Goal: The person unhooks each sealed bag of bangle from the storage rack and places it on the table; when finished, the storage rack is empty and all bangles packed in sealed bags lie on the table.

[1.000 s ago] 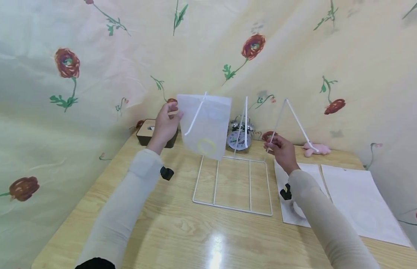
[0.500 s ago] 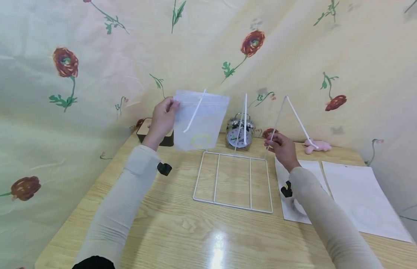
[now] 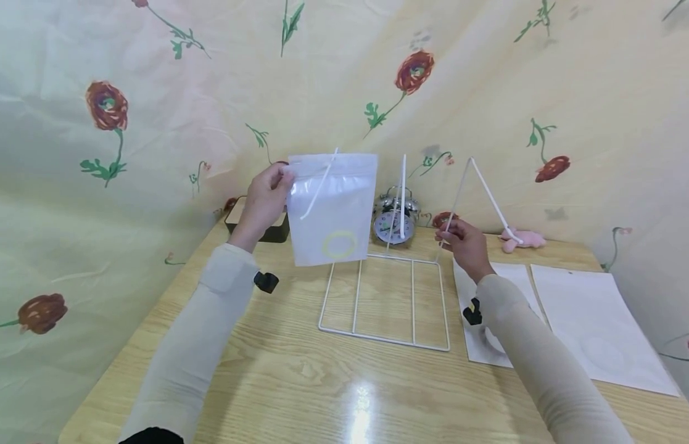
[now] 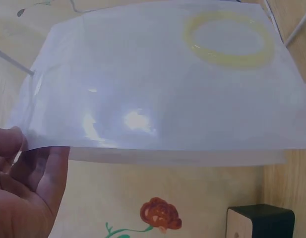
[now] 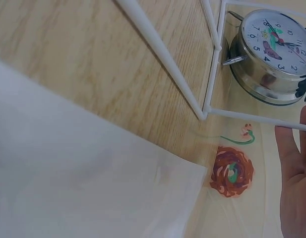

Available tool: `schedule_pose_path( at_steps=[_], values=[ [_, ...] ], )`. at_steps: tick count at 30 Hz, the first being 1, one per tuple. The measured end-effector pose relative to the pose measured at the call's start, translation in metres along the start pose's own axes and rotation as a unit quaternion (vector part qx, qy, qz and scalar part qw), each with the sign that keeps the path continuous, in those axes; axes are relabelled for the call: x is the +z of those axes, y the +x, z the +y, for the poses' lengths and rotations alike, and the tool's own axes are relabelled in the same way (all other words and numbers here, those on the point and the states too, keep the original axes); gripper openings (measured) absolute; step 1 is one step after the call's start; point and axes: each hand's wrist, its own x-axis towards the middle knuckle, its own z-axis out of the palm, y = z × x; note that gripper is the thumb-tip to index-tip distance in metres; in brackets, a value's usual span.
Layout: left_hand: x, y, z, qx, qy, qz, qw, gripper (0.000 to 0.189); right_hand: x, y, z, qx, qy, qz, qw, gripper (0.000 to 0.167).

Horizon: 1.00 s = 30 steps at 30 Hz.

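My left hand (image 3: 262, 203) pinches the upper left edge of a glossy white zip bag (image 3: 350, 197) with thumb and fingers. A yellow ring (image 3: 353, 245) shows through the bag's lower part. The bag hangs upright at the left slanting prong (image 3: 320, 186) of a white wire rack (image 3: 383, 339), and that prong crosses the bag's front. My right hand (image 3: 467, 250) holds the rack's right upright wire between thumb and fingers. In the left wrist view, the bag (image 4: 143, 89) fills most of the picture above the pinching hand (image 4: 29, 191).
Behind the rack stands a silver twin-bell alarm clock (image 3: 382, 228). A dark tissue box (image 3: 274, 233) is at the back left, a pink plush toy (image 3: 530, 239) at the back right. Two white sheets (image 3: 583, 308) lie on the right, partly under my right arm. A floral curtain backs the table.
My left fingers have closed more tightly on the bag's edge. Its lower end swung up, then back down, and the bag now hangs flatter, facing me. My right hand has stayed in place.
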Motion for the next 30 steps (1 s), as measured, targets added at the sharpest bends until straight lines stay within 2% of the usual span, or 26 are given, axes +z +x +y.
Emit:
schedule_pose_path(
  at_steps=[7,12,17,22,30],
  values=[
    [-0.011,-0.009,0.000,0.002,-0.011,-0.045,0.9989,0.032,0.000,-0.001,-0.001,-0.002,-0.008,-0.001,1.0000,0.017],
    [-0.016,-0.014,0.001,0.008,-0.020,-0.054,0.9983,0.030,0.000,-0.001,-0.002,-0.004,-0.015,-0.002,0.9999,0.017],
    [-0.017,-0.020,-0.001,0.022,-0.033,-0.042,0.9983,0.030,0.001,-0.002,0.000,-0.001,-0.019,-0.006,0.9998,0.018],
    [-0.017,-0.023,-0.002,0.035,-0.026,-0.025,0.9987,0.029,0.000,-0.002,0.000,-0.003,-0.025,-0.005,0.9997,0.017],
    [-0.017,-0.031,-0.004,0.035,-0.009,-0.003,0.9993,0.025,-0.001,-0.002,0.001,0.003,-0.025,-0.002,0.9997,0.016]
  ],
)
